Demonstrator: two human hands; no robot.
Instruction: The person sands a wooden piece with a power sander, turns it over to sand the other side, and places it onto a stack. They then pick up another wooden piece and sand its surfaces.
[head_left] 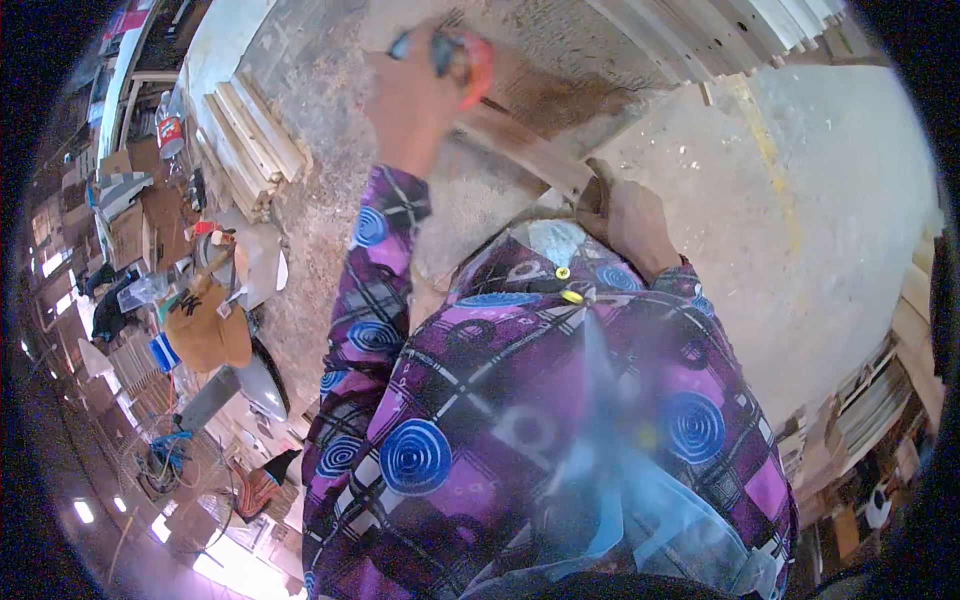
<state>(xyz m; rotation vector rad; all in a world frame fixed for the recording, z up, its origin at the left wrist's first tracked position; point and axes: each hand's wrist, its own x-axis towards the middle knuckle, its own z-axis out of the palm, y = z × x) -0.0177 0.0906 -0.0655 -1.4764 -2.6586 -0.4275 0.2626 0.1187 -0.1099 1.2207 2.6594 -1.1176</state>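
Note:
My left hand (412, 105) is closed around a rounded red-and-black tool (468, 68), both smeared by motion. The tool is at the far end of a wooden board (530, 152), and its exact kind I cannot tell. My right hand (630, 218) grips the near end of this board, close in front of my body, with fingers wrapped over the edge. The board slants from upper left to lower right, above the dusty floor (380, 30).
Stacked wooden strips (250, 140) lie to the left, and more long boards (715, 35) at the top right. A red-labelled bottle (170, 130) stands at the upper left. Tools and a brown seat-like piece (207, 325) crowd the left side. Further timber (860, 420) is piled at the right.

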